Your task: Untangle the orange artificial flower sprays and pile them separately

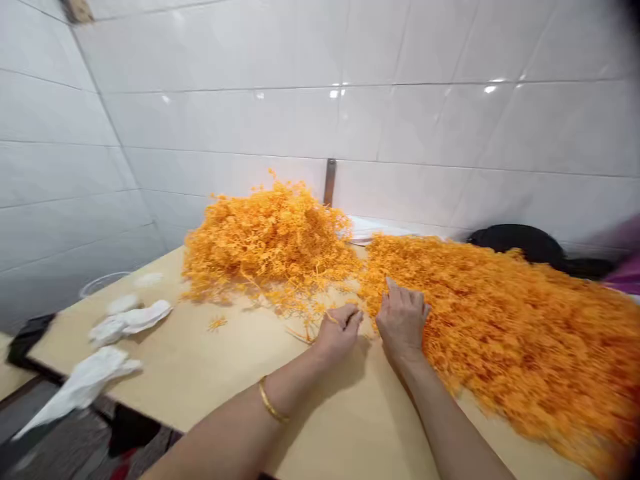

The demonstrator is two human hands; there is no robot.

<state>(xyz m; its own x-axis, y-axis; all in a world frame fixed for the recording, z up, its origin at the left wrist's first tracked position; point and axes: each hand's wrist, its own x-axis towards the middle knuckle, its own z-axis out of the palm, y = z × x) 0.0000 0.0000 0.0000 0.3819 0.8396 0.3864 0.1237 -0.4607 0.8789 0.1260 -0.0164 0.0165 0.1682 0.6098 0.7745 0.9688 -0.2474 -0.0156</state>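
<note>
Two heaps of bright orange, finely branched sprigs, like dyed dried flowers, lie on a pale tabletop (225, 380). The looser left heap (270, 243) stands taller; the right heap (515, 327) spreads wide and dense. Between them, low over the table, my left hand (339, 333) is closed in a pinch on a thin orange sprig (313, 327), whose stem shows beside the fingers. My right hand (403, 317) reaches against the left edge of the right heap, fingers stretched forward and touching the sprigs. Its fingertips are partly lost among them.
Crumpled white tissues (131, 321) lie at the table's left side, with another white piece (85, 383) hanging over the edge. Behind the heaps rises a white tiled wall (240, 120) with a brown upright strip (330, 181). A black rounded object (517, 241) sits behind the right heap.
</note>
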